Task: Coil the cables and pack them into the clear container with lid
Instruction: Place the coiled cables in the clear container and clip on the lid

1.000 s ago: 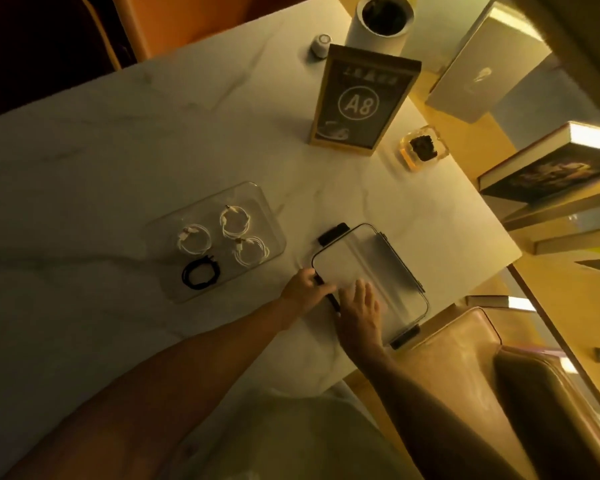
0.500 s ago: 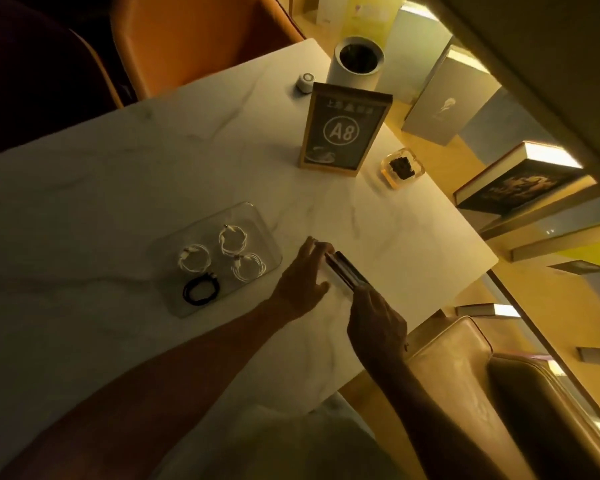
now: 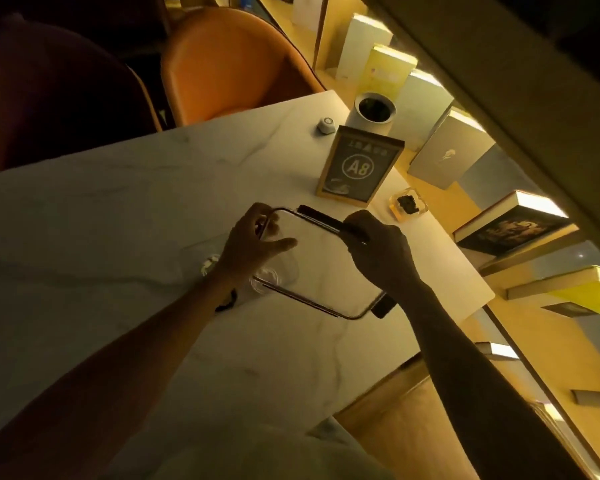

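Café: A8 table sign (image 3: 360, 165), marble table (image 3: 118, 216), displayed books (image 3: 513, 223).

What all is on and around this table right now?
lid: one, clear with dark clips, held over the container by both hands
clear container: one, mostly hidden under the lid and left hand
white cable coil: one visible, at the container's left edge
black cable: one, partly hidden by the left forearm
table: one, white marble
A8 sign: one, wood-framed, upright at the far side
white cylinder: one, behind the sign
small round white object: one, left of the cylinder
glass dish: one, dark contents, right of the sign
orange chair: one, across the table
books: several, on shelves at right
left hand: grips the lid's left edge
right hand: grips the lid's far edge
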